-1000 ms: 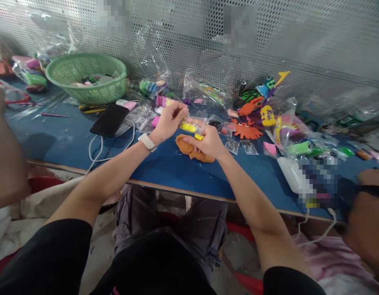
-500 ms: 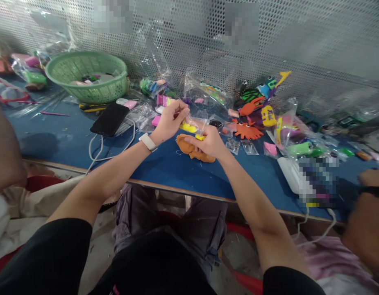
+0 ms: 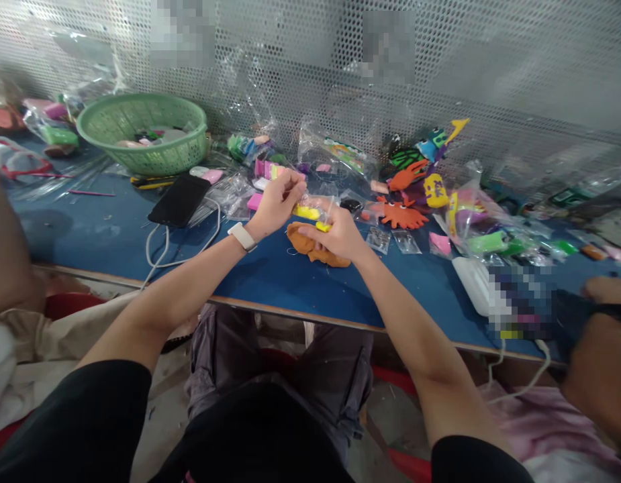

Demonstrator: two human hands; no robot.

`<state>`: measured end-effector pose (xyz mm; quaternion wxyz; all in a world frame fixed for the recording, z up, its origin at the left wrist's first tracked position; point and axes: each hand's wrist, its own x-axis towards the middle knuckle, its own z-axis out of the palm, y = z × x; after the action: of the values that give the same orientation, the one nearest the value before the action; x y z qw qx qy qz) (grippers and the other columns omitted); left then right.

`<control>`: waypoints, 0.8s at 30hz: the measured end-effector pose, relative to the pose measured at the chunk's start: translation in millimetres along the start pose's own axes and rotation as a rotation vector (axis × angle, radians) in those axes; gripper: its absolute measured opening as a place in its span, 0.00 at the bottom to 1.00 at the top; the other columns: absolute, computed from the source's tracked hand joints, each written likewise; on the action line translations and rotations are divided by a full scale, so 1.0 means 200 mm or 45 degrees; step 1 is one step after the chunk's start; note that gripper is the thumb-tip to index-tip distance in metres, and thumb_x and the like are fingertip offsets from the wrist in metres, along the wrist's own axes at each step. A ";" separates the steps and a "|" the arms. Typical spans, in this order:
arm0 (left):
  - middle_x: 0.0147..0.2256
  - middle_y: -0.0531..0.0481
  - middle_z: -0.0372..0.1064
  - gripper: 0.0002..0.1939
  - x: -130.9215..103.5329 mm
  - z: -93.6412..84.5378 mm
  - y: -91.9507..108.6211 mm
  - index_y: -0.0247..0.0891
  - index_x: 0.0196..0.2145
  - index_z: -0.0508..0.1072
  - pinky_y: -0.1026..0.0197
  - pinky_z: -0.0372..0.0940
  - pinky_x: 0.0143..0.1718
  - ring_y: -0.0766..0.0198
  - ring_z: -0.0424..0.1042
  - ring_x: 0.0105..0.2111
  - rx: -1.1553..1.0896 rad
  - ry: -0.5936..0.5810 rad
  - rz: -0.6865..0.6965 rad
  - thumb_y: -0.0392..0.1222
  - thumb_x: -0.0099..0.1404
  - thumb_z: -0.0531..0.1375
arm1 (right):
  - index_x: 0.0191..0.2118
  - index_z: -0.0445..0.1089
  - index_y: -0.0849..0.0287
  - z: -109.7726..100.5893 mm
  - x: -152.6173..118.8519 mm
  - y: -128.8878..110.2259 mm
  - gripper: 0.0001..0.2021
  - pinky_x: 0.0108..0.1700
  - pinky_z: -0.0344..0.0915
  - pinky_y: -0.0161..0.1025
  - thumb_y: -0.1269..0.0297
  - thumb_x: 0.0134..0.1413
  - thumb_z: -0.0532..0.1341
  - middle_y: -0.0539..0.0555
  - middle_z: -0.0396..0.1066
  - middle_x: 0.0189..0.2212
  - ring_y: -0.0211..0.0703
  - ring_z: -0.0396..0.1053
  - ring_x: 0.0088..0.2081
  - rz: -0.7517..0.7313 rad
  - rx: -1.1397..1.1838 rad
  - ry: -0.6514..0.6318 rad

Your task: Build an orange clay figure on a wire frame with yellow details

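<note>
My left hand [image 3: 281, 200], with a white band at the wrist, pinches the upper end of a small clear plastic bag. Yellow clay [image 3: 306, 212] shows in the bag, between the two hands. On the other end, my right hand [image 3: 344, 236] is closed, with a second bit of yellow [image 3: 323, 227] showing beside its thumb. Beneath the right hand is a flat brown-orange clay shape [image 3: 317, 253], partly covered by the fingers. Whether those fingers also press on it, I cannot tell.
A green basket [image 3: 144, 151] stands at back left, with a black phone [image 3: 179, 200] and its white cable in front. Right of my hands lie an orange clay crab [image 3: 403, 215], small clear packets [image 3: 405, 241] and a white device [image 3: 470, 285]. Other people's arms show at both sides.
Both hands keep their hold on the bag and have hardly moved. The view has shifted slightly.
</note>
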<state>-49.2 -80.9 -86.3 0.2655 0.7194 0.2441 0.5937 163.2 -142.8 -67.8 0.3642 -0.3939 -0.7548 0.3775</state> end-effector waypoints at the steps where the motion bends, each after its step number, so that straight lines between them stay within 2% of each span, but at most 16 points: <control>1: 0.28 0.56 0.62 0.16 0.00 0.00 0.00 0.44 0.39 0.68 0.63 0.61 0.28 0.66 0.64 0.26 -0.004 0.002 0.009 0.52 0.86 0.61 | 0.71 0.75 0.52 0.00 0.00 0.00 0.44 0.27 0.82 0.50 0.30 0.59 0.79 0.58 0.87 0.48 0.48 0.80 0.23 0.008 0.007 0.006; 5: 0.28 0.57 0.62 0.14 -0.01 0.01 0.01 0.44 0.40 0.68 0.63 0.59 0.28 0.67 0.62 0.25 0.011 0.031 0.054 0.48 0.86 0.62 | 0.70 0.78 0.54 0.01 0.00 0.00 0.46 0.28 0.82 0.51 0.28 0.57 0.79 0.55 0.85 0.37 0.50 0.80 0.24 0.032 0.033 0.020; 7: 0.29 0.56 0.62 0.14 0.00 0.01 0.01 0.43 0.39 0.68 0.63 0.62 0.30 0.66 0.63 0.27 0.037 0.039 0.059 0.49 0.85 0.61 | 0.69 0.79 0.56 0.01 0.00 0.00 0.46 0.27 0.80 0.49 0.27 0.56 0.79 0.56 0.85 0.39 0.49 0.80 0.24 0.036 0.040 0.023; 11: 0.30 0.55 0.61 0.20 0.00 0.02 0.00 0.44 0.39 0.68 0.62 0.65 0.31 0.66 0.63 0.28 0.031 0.054 0.051 0.58 0.85 0.62 | 0.65 0.80 0.54 0.02 0.00 -0.03 0.40 0.25 0.78 0.48 0.29 0.59 0.78 0.60 0.87 0.53 0.44 0.78 0.22 0.013 0.041 0.020; 12: 0.29 0.56 0.61 0.22 0.00 0.02 0.00 0.44 0.39 0.67 0.63 0.64 0.30 0.66 0.63 0.27 0.011 0.060 0.048 0.62 0.85 0.62 | 0.64 0.80 0.53 0.03 0.00 -0.03 0.38 0.24 0.77 0.48 0.31 0.60 0.77 0.60 0.87 0.54 0.43 0.78 0.22 0.003 0.028 0.013; 15: 0.27 0.58 0.60 0.28 0.00 0.03 0.00 0.44 0.39 0.66 0.63 0.62 0.27 0.68 0.61 0.24 -0.064 0.066 0.040 0.72 0.83 0.61 | 0.60 0.77 0.52 0.04 -0.01 -0.06 0.31 0.23 0.75 0.45 0.35 0.63 0.77 0.56 0.86 0.44 0.44 0.77 0.21 -0.026 -0.029 0.011; 17: 0.26 0.59 0.60 0.31 0.00 0.04 0.00 0.45 0.39 0.66 0.64 0.61 0.24 0.68 0.60 0.22 -0.108 0.061 0.028 0.76 0.81 0.62 | 0.57 0.75 0.52 0.05 -0.01 -0.06 0.28 0.21 0.72 0.44 0.38 0.65 0.77 0.54 0.84 0.41 0.43 0.75 0.20 -0.046 -0.060 0.034; 20: 0.25 0.59 0.61 0.32 0.00 0.04 0.01 0.45 0.39 0.65 0.64 0.60 0.22 0.69 0.60 0.20 -0.144 0.066 -0.010 0.78 0.79 0.62 | 0.56 0.73 0.51 0.04 -0.01 -0.06 0.27 0.20 0.70 0.43 0.40 0.65 0.78 0.53 0.84 0.43 0.41 0.74 0.19 -0.075 -0.061 0.048; 24: 0.24 0.59 0.59 0.32 0.00 0.04 0.02 0.45 0.38 0.66 0.65 0.56 0.19 0.71 0.57 0.19 -0.189 0.050 -0.081 0.78 0.79 0.63 | 0.63 0.71 0.50 0.03 0.00 -0.02 0.34 0.19 0.70 0.42 0.39 0.62 0.79 0.54 0.86 0.46 0.41 0.74 0.18 -0.104 0.034 0.081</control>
<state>-42.0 -84.4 -85.0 0.3319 0.6778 0.2273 0.6154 156.6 -145.4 -66.6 0.4082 -0.3696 -0.7532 0.3597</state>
